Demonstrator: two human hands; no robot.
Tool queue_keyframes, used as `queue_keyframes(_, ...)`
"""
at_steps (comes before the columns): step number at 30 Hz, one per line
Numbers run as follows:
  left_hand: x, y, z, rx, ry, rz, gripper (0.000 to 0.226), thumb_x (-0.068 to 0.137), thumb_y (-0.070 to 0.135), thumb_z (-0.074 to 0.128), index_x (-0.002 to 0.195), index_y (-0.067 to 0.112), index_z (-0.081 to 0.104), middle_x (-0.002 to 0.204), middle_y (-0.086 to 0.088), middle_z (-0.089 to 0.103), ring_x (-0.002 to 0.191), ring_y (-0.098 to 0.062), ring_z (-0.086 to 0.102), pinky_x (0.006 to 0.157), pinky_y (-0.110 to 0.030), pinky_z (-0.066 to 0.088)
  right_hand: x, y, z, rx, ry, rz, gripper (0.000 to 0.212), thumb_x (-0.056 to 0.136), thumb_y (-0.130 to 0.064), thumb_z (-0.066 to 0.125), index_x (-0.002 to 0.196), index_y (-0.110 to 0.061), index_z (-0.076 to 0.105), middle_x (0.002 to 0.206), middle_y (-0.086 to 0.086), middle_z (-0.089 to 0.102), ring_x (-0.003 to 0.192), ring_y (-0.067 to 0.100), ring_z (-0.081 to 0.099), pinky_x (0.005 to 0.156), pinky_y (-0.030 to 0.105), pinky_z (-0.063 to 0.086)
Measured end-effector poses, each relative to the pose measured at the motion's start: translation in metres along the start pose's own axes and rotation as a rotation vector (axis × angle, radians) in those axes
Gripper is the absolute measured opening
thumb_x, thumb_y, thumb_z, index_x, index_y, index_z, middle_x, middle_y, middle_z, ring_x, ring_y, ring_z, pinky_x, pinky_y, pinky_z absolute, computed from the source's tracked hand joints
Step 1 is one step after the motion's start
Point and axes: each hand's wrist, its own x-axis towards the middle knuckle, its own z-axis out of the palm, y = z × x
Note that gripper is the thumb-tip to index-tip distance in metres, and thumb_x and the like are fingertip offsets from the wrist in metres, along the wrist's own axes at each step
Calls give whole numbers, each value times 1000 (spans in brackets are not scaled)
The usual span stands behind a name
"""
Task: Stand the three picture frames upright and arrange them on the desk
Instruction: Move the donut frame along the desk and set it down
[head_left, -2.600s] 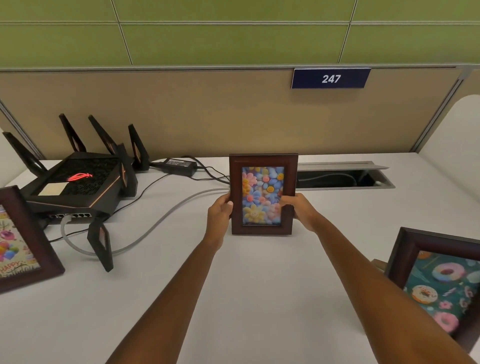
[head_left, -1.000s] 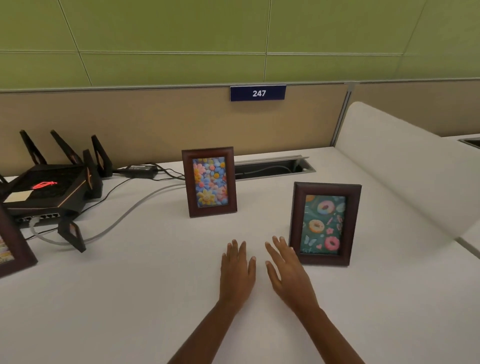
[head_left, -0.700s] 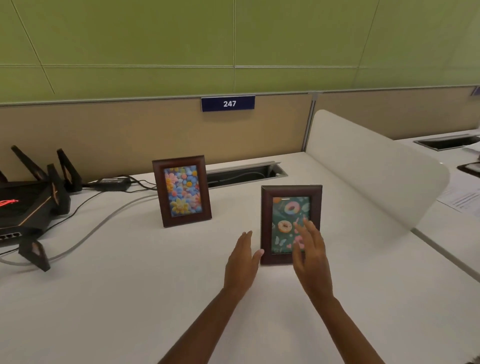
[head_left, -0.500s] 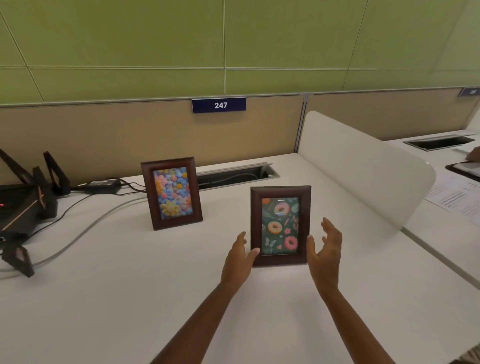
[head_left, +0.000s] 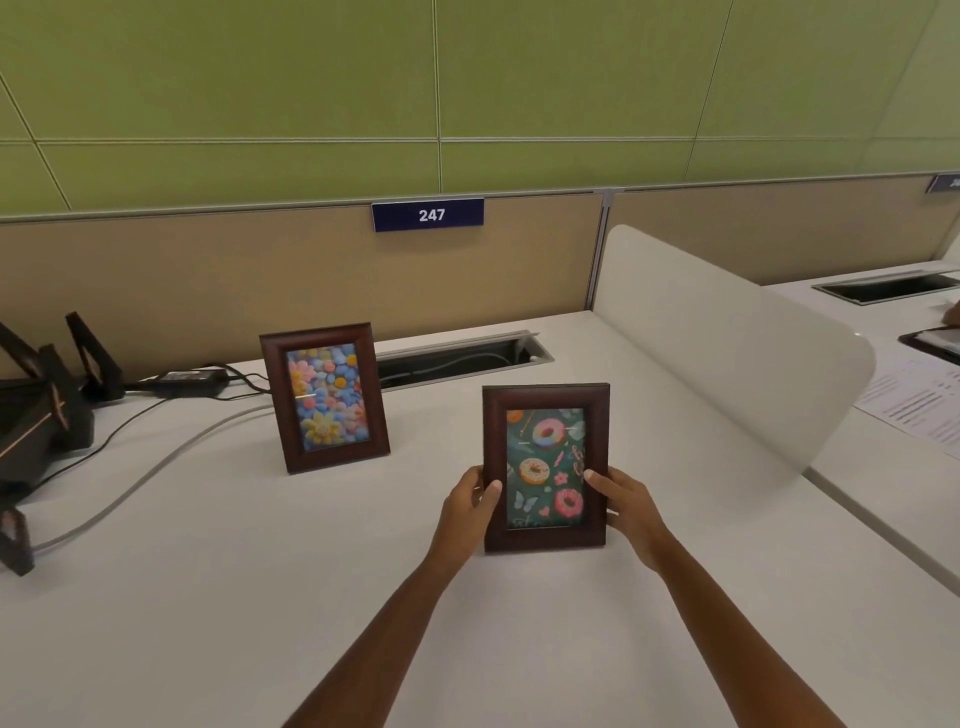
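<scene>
Left hand (head_left: 470, 506) and right hand (head_left: 626, 506) pinch the upright doughnut frame (head_left: 545, 467) by its sides, thumbs in front; flower frame (head_left: 324, 397) stands behind-left; a cable lies in the desk slot (head_left: 457, 358) beyond.

Bare worktop (head_left: 218, 623) is lying open along the near edge, on both sides of the forearms. The left hand (head_left: 467, 506) and right hand (head_left: 626, 509) are clasping the donut frame (head_left: 545, 467), which is standing mid-worktop. The flower frame (head_left: 324, 397) is standing toward the back edge, apart from it, leaving a passable gap between. Cables (head_left: 145, 467) and a black router (head_left: 36, 415) are crowding the left side. A white divider (head_left: 727, 353) is walling the right edge, and a cable slot (head_left: 457, 358) is gaping at the back.
</scene>
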Motion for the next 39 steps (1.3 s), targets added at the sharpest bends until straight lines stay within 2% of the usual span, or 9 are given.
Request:
queue_keyframes(4,9,1,0,-52,-16,-18,29,97,13,41,121,0,47,126,-17,56,113,-24,55,94,-34,50,11,-2,2,14,-92,73,14,85,-26,56,96,-19,59,99,4,68,96,24,64,86,41,51)
queue_keyframes(9,16,0,1,-88,-34,-13,28,97,13,40,121,1,47,124,-15,57,104,-15,55,87,-28,50,20,-3,3,109,-165,100,17,85,-18,54,101,-13,60,101,7,69,97,27,65,80,35,56)
queue_keyframes(13,26,2,4,-99,-13,-10,29,98,14,38,123,2,45,126,-16,56,108,-19,56,89,-32,51,29,-5,0,101,-159,107,25,84,-11,53,108,-6,57,106,13,67,101,31,63,89,41,51)
queue_keyframes(16,35,7,8,-111,-11,-13,30,98,14,38,124,1,44,128,-18,55,116,-26,55,93,-37,51,36,-7,-4,73,-127,89,24,85,-10,52,108,-5,55,104,12,66,96,29,63,83,37,52)
queue_keyframes(20,55,20,18,-72,-25,-1,31,98,15,37,125,1,44,130,-18,54,119,-28,54,98,-41,49,51,-16,-17,74,-99,53,22,86,-9,51,107,-6,54,101,10,65,92,27,63,80,34,53)
queue_keyframes(28,115,48,47,37,-29,24,33,98,17,36,127,2,43,132,-16,53,122,-29,52,100,-39,46,103,-44,-52,38,-54,-3,15,84,-8,52,98,-12,57,95,7,68,83,21,66,69,26,57)
queue_keyframes(32,145,60,62,13,-33,7,33,98,16,37,127,2,43,133,-15,53,121,-29,52,99,-39,46,133,-56,-71,26,-43,-13,14,81,-7,54,91,-15,61,90,4,71,80,20,69,65,26,58)
queue_keyframes(36,174,68,74,16,-34,-7,31,98,15,38,123,0,46,129,-18,55,118,-31,54,96,-39,47,162,-59,-85,25,-30,3,17,80,-5,54,93,-13,61,87,3,72,78,20,70,62,27,58)
queue_keyframes(39,196,71,81,31,-40,5,30,98,14,39,123,-1,46,128,-19,56,117,-31,54,98,-40,47,182,-57,-93,36,-9,9,17,81,-5,53,96,-13,59,93,6,69,83,23,68,68,32,57)
